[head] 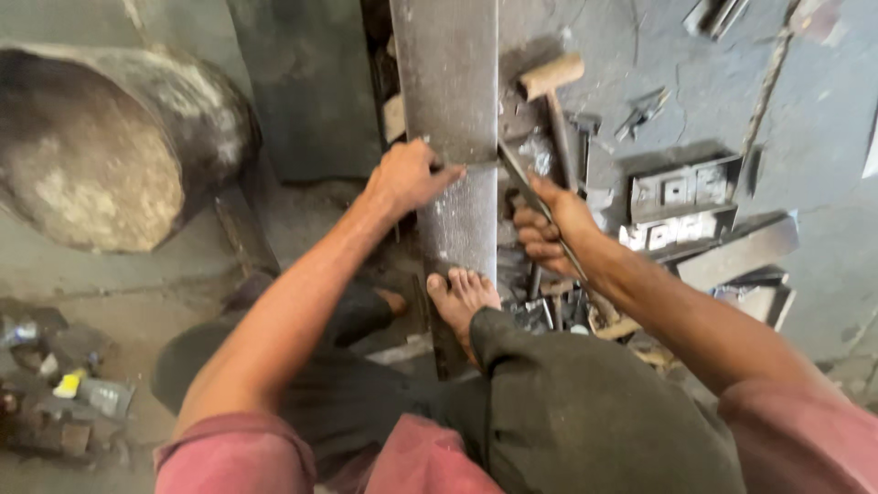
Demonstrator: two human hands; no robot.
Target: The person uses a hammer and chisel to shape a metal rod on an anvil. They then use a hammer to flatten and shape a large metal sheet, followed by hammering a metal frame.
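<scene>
A long flat grey metal strip (450, 82) runs away from me across the floor. My left hand (407, 176) presses on its left edge, fingers pointing across it. My right hand (549, 224) is closed around a thin metal rod tool (526, 183) whose tip rests at the strip's right edge. My bare foot (462, 302) stands on the near end of the strip.
A wooden-headed mallet (551, 87) lies just right of the strip. Metal box parts (686, 197) and scrap pieces (741, 265) lie on the right. A large rusty cylinder (110, 146) sits at left. Small clutter (64, 384) is at lower left.
</scene>
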